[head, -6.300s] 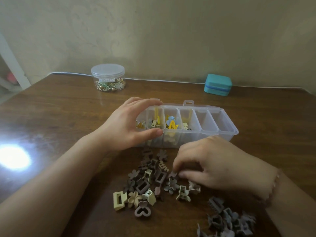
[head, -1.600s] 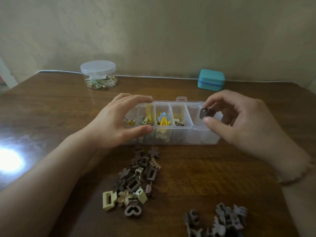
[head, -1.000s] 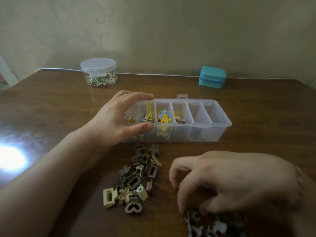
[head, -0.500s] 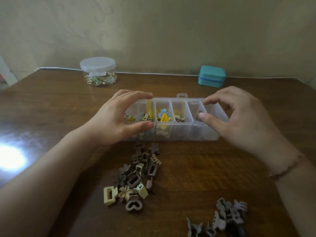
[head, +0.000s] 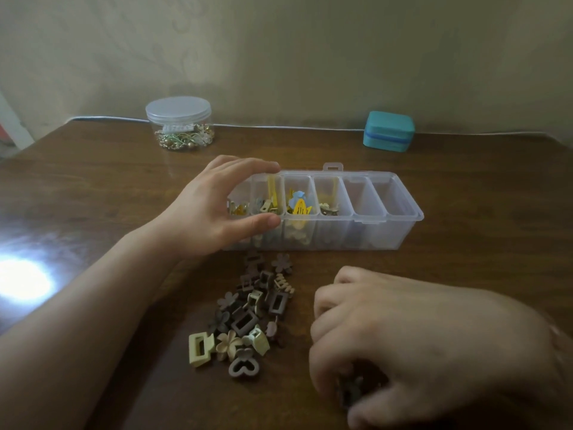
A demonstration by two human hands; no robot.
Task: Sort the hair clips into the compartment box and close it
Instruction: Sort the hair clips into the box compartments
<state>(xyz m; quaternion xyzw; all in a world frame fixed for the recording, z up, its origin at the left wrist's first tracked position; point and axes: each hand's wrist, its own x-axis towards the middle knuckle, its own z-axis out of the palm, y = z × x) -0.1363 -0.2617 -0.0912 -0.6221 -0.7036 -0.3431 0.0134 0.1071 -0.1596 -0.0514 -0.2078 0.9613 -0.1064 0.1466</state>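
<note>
compartment box (head: 383, 226): clear plastic, long, six cells in a row, lid off the top so the cells are exposed; small latch tab on its far rim. Sits mid-worktop (head: 465, 187).
box contents: the four cells at its left end hold small clips, with yellow, gold and a blue one showing; the two cells at its right end look bare, though the view through the plastic is hazy.
hair clips (head: 248, 318): loose pile of small claw clips just in front of the box's left half; brown, taupe, cream and pale green; flower, rectangle and heart shapes.
left hand (head: 214, 212): grasping the box's left end, fingers over the far rim, thumb on the near wall.
right hand (head: 412, 342): in front of the box's right half, well apart from it, just right of the pile; fingers curled down onto the worktop with dark clips (head: 350, 394) showing under the fingertips. Blurred, so can't tell if it has actually pinched one.
round jar (head: 179, 122): clear, lid on, gold and green bits inside; behind the box, to its left, by the wall.
teal case (head: 389, 130): closed, behind the box's right end, by the wall.
cable (head: 279, 127): white, runs along the worktop's back edge behind the box.
</note>
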